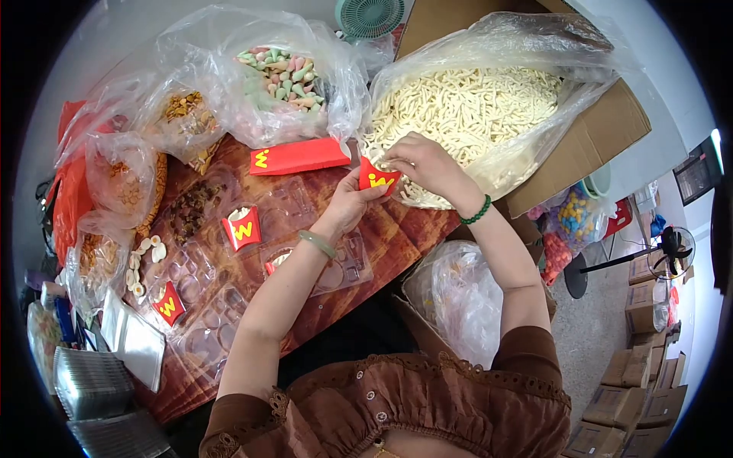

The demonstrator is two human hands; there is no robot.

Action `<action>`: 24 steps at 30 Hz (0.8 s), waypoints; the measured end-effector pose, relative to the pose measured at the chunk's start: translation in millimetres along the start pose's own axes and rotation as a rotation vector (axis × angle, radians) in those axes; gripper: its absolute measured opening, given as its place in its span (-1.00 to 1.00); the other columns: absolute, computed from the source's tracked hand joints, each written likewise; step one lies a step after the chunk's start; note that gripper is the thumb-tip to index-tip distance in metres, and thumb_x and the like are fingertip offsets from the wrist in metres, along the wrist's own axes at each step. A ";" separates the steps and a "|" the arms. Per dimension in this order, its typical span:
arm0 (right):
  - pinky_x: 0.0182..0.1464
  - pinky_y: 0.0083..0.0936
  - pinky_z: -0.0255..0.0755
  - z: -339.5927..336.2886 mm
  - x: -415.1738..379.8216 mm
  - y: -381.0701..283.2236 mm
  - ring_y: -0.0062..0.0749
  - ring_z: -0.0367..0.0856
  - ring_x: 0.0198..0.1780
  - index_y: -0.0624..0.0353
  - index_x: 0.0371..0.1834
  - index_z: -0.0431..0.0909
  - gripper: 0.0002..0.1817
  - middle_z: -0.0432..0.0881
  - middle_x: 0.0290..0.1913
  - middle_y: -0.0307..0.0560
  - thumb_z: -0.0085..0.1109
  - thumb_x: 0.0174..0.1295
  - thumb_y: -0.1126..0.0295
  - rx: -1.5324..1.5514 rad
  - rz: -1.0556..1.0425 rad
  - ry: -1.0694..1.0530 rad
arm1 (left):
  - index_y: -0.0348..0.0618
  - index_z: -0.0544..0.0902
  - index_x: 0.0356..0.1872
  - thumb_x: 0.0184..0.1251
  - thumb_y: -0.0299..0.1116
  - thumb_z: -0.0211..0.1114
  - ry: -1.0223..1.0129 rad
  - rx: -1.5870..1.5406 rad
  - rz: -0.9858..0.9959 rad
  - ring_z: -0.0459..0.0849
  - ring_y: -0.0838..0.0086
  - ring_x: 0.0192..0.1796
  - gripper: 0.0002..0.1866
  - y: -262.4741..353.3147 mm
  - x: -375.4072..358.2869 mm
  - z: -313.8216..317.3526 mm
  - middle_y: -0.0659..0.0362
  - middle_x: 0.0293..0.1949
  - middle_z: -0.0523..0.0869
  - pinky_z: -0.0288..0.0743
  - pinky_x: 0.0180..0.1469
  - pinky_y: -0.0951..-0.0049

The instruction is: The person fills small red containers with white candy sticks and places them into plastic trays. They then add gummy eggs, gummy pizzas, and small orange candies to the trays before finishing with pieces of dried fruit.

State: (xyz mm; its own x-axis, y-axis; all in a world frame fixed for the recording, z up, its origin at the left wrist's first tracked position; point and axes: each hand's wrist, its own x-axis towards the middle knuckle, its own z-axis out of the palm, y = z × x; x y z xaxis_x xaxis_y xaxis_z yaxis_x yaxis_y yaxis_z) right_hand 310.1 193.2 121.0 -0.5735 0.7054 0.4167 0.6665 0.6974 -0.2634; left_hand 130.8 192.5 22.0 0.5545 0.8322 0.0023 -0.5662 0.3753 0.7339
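Head view: at our far left we see a red plastic bag [70, 206], then a stack of clear trays [90, 382] at the table's corner. Clear bags of orange snacks [126, 191] sit beside the red bag. Next come white pieces with round centres [138, 269], and just to their right a small filled carton [169, 304] lies tilted on the patterned table [412, 237]. Above it we find a dark heap [195, 211], and further right a second filled carton [243, 229] among clear moulded trays [286, 206]. A third carton [279, 261] is partly hidden by our left forearm. Behind these lie an open bag of pastel pieces [286, 80] and a flat red packet [298, 157] with a yellow mark.

Our left hand [356, 197] is closed around the lower side of the red carton [378, 178], holding it mouth up at the near left edge of the big bag of pale sticks [481, 107]. Our right hand [418, 162] is at the carton's mouth, its fingers bent inward; we cannot tell whether they grip anything. Right of it stand the cardboard box [588, 141], a black fan [673, 252] and stacked brown boxes [622, 393].
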 end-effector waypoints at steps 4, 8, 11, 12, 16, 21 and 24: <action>-0.14 -0.38 0.48 4.6 7.3 -16.3 -0.18 0.60 -0.21 0.22 -0.22 0.59 -0.81 0.62 -0.31 0.00 0.23 0.06 0.51 -0.052 0.042 -0.213 | -0.22 0.41 0.14 0.23 -0.64 0.24 0.045 0.040 -0.005 0.62 0.36 0.05 -0.56 0.7 -3.8 -5.8 0.09 0.04 0.58 0.58 0.07 0.40; -0.17 -0.44 0.50 -4.1 22.0 -22.8 -0.27 0.63 -0.27 0.24 -0.25 0.57 -0.85 0.62 -0.32 -0.02 0.20 0.08 0.54 0.292 0.093 -0.292 | -0.23 0.41 0.18 0.26 -0.63 0.21 0.074 0.070 0.045 0.60 0.35 0.08 -0.55 4.4 -17.8 -13.9 0.10 0.07 0.57 0.56 0.11 0.36; -0.23 -0.50 0.49 1.2 34.3 -34.4 -0.37 0.62 -0.32 0.26 -0.27 0.55 -0.85 0.61 -0.36 -0.07 0.25 0.07 0.52 0.351 0.058 -0.201 | -0.22 0.42 0.18 0.26 -0.64 0.21 0.146 0.046 0.031 0.61 0.37 0.07 -0.56 16.6 -39.7 -9.9 0.11 0.06 0.57 0.56 0.10 0.36; -0.24 -0.50 0.49 5.6 38.1 -37.5 -0.37 0.62 -0.33 0.26 -0.28 0.55 -0.85 0.61 -0.38 -0.08 0.25 0.07 0.53 0.320 0.011 -0.135 | -0.22 0.42 0.18 0.26 -0.64 0.21 0.161 0.048 0.039 0.61 0.37 0.07 -0.56 21.8 -46.7 -8.4 0.11 0.06 0.57 0.56 0.10 0.36; -0.24 -0.46 0.47 25.7 51.3 -57.4 -0.28 0.61 -0.30 0.24 -0.30 0.54 -0.89 0.60 -0.39 -0.06 0.21 0.10 0.52 0.222 -0.136 -0.118 | -0.23 0.40 0.17 0.24 -0.65 0.23 0.169 0.006 0.085 0.60 0.45 0.04 -0.54 32.9 -67.8 -14.9 0.14 0.04 0.57 0.56 0.07 0.48; -0.27 -0.34 0.45 47.7 73.1 -89.1 -0.14 0.60 -0.34 0.22 -0.30 0.53 -0.89 0.60 -0.40 0.01 0.20 0.13 0.47 0.359 -0.158 -0.294 | -0.21 0.42 0.15 0.27 -0.65 0.19 0.261 0.060 0.186 0.61 0.47 0.01 -0.59 43.8 -99.7 -34.8 0.16 0.01 0.58 0.57 0.08 0.41; -0.29 -0.35 0.44 67.8 89.0 -108.1 -0.17 0.60 -0.35 0.23 -0.31 0.53 -0.86 0.60 -0.42 -0.01 0.24 0.11 0.43 0.292 -0.215 -0.278 | -0.24 0.41 0.14 0.27 -0.64 0.20 0.353 0.146 0.233 0.61 0.49 0.00 -0.59 49.9 -124.7 -42.4 0.16 0.00 0.59 0.56 0.06 0.46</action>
State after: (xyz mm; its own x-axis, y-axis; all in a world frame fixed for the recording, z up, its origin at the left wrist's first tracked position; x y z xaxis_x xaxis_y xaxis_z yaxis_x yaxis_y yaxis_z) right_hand 154.6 189.2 127.6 -0.8169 0.5197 0.2501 0.3786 0.8104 -0.4471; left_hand 7.5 124.7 29.5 0.1657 0.9856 -0.0347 -0.5454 0.1209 0.8294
